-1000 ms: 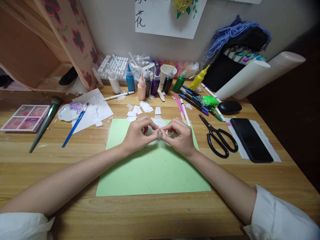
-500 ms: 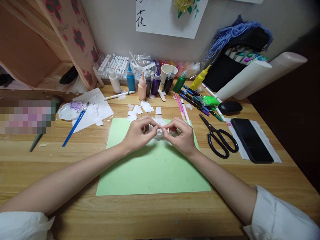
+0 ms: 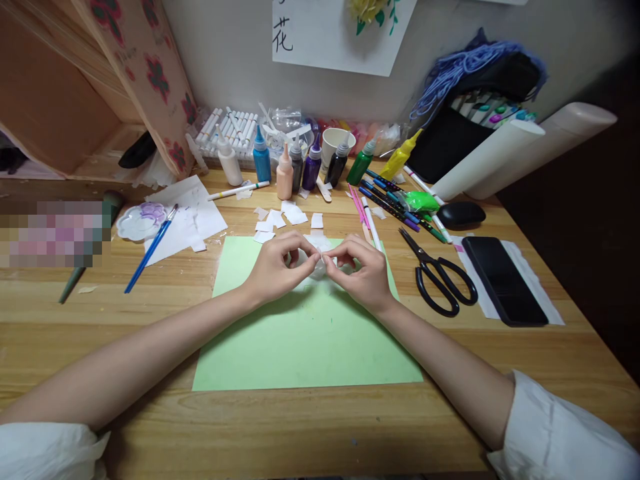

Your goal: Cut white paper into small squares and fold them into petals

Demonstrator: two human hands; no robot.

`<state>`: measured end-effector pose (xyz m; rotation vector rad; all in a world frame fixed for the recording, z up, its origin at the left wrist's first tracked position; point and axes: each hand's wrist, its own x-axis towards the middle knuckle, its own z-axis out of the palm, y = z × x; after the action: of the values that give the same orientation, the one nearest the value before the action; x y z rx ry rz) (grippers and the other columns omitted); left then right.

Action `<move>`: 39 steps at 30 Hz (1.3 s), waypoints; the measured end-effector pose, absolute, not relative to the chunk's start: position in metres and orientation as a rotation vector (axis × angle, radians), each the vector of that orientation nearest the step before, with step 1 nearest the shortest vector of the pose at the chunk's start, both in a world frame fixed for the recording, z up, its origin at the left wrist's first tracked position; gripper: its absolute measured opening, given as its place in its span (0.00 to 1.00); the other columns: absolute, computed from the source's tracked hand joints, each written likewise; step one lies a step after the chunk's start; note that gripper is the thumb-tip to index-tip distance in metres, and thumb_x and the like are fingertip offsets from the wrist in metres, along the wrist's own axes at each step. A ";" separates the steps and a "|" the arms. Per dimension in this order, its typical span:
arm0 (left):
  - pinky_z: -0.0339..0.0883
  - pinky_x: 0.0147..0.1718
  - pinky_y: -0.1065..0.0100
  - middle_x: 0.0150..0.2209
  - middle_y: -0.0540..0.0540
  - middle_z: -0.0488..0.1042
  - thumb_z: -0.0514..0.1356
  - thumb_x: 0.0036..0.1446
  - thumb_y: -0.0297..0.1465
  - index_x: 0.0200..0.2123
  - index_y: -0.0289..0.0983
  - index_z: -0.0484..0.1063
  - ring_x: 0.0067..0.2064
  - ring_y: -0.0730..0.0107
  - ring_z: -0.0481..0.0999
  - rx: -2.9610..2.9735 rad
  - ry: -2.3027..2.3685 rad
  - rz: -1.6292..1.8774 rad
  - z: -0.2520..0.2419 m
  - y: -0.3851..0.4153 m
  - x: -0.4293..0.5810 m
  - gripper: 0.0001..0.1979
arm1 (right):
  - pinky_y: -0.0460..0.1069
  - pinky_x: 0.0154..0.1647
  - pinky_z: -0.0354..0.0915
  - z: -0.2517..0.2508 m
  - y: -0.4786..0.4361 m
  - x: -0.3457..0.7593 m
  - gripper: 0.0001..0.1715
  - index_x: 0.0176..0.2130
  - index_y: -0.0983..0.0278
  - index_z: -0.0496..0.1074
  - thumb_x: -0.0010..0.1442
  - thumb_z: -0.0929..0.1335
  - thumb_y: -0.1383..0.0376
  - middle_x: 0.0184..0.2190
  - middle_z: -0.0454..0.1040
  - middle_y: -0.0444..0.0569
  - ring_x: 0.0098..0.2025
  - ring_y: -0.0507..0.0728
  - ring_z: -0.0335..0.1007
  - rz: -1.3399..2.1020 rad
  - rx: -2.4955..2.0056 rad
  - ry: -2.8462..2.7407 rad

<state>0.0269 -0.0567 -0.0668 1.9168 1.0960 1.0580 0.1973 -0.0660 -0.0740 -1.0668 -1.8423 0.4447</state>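
My left hand (image 3: 276,268) and my right hand (image 3: 363,272) meet above the far edge of a light green sheet of paper (image 3: 305,333) lying flat on the wooden desk (image 3: 320,427). Both hands pinch a small crumpled piece of white tissue paper (image 3: 316,265) between thumb and fingertips. Most of that piece is hidden by the fingers. Several small white paper scraps (image 3: 280,219) lie just beyond the green sheet.
Black scissors (image 3: 437,275) and a black phone (image 3: 503,280) lie to the right. Coloured pens (image 3: 395,203) and paint bottles (image 3: 295,167) line the back. A palette (image 3: 140,221), a blue brush (image 3: 150,250) and white paper (image 3: 187,217) sit at left.
The fingertips have shifted slightly on the white tissue piece, the left thumb and forefinger opening a little round it. Both arms stay where they were.
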 end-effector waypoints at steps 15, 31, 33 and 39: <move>0.55 0.21 0.74 0.26 0.51 0.67 0.60 0.50 0.28 0.25 0.34 0.69 0.22 0.80 0.59 1.909 1.156 1.022 -0.065 -0.057 0.027 0.03 | 0.48 0.27 0.56 -0.075 -0.067 0.197 0.07 0.24 0.63 0.68 0.53 0.68 0.69 0.19 0.64 0.42 0.24 0.51 0.56 0.381 -1.034 -1.916; 0.54 0.21 0.74 0.26 0.52 0.65 0.59 0.49 0.27 0.25 0.34 0.69 0.22 0.80 0.58 1.918 1.156 1.023 -0.064 -0.057 0.028 0.02 | 0.47 0.27 0.56 -0.073 -0.066 0.197 0.05 0.26 0.63 0.69 0.54 0.68 0.69 0.20 0.62 0.42 0.24 0.51 0.56 0.380 -1.046 -1.905; 0.54 0.21 0.74 0.25 0.52 0.65 0.59 0.49 0.27 0.25 0.34 0.68 0.22 0.80 0.58 1.918 1.164 1.023 -0.065 -0.057 0.028 0.03 | 0.47 0.26 0.56 -0.074 -0.067 0.197 0.05 0.26 0.63 0.69 0.54 0.68 0.68 0.20 0.62 0.42 0.25 0.51 0.57 0.385 -1.063 -1.897; 0.54 0.22 0.74 0.26 0.52 0.66 0.59 0.49 0.27 0.25 0.35 0.69 0.23 0.80 0.58 1.921 1.161 1.046 -0.066 -0.058 0.028 0.03 | 0.47 0.27 0.57 -0.073 -0.067 0.198 0.02 0.30 0.63 0.71 0.54 0.67 0.68 0.21 0.63 0.42 0.25 0.52 0.58 0.399 -1.073 -1.888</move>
<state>0.0275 -0.0576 -0.0660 1.9209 1.1610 1.0456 0.1978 -0.0675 -0.0734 -1.0734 -1.8884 0.3990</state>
